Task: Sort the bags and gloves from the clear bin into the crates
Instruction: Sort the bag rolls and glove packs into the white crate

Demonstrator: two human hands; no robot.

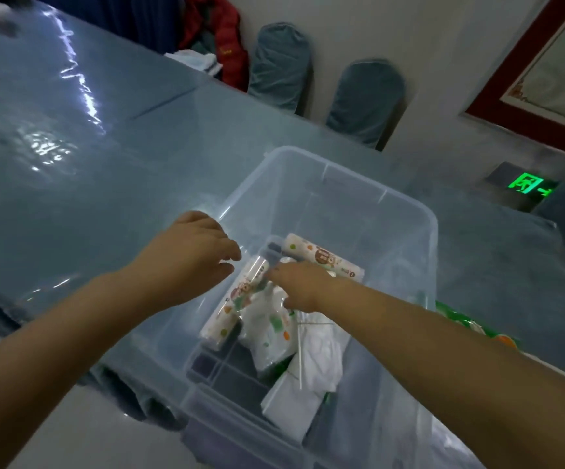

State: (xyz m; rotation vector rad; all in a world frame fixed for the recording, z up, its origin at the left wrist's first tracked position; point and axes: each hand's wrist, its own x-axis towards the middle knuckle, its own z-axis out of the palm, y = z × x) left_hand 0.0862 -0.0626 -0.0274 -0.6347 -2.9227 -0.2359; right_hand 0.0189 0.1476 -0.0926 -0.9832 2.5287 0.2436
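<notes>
We have both hands down in the clear bin at the centre of the frame, which sits on the blue surface. Our left hand hangs over the bin's left wall, fingers loosely curled and holding nothing. Our right hand reaches in over the packs; its fingertips are hidden, so we cannot tell whether it pinches anything.

The packs are all in the bin: a printed roll lies just under our hands, a second roll lies behind it, and white bags are heaped toward the lower part.

The packs overlap and look slick, so a careless pull could drag a neighbour up with the one we want, or let it slip back. No crates show in the frame, so we could drop a pack in the wrong one.
</notes>
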